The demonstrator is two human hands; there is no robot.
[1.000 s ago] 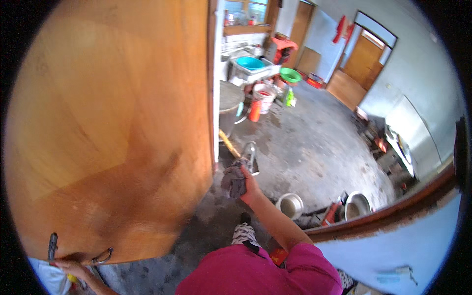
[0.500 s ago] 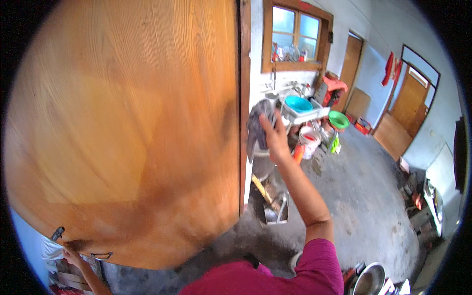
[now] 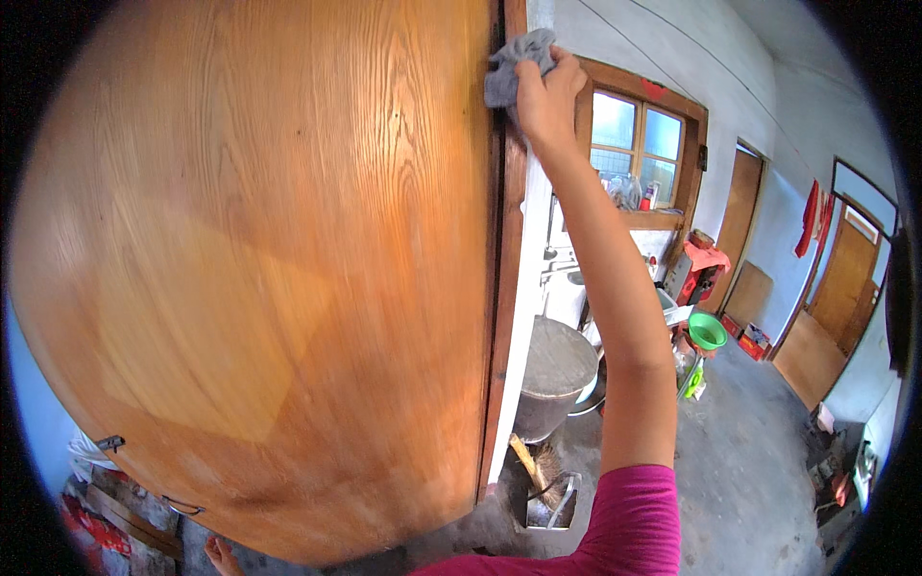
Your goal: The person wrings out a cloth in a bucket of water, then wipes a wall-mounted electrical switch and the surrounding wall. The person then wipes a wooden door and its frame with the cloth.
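Grey cloth (image 3: 511, 75) is being gripped by the raised right hand (image 3: 551, 104), near a wooden door's (image 3: 279, 240) edge, left hand (image 3: 222, 557) is being held low, grip unclear.

The window (image 3: 638, 139) glows bright; distortion bows the door (image 3: 288, 269).

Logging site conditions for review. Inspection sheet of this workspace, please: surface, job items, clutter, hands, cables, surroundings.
Surface: wooden door, visible grain, lighter patch low on the panel.
Job's things: crumpled grey cloth at the door's right edge; contact unclear.
Clutter: covered dark tub, broom, green basin.
Hands: right hand grips the cloth; left hand low near the door, mostly out of frame.
Cables: thin overhead lines, type unclear.
Surroundings: window, grey floor.
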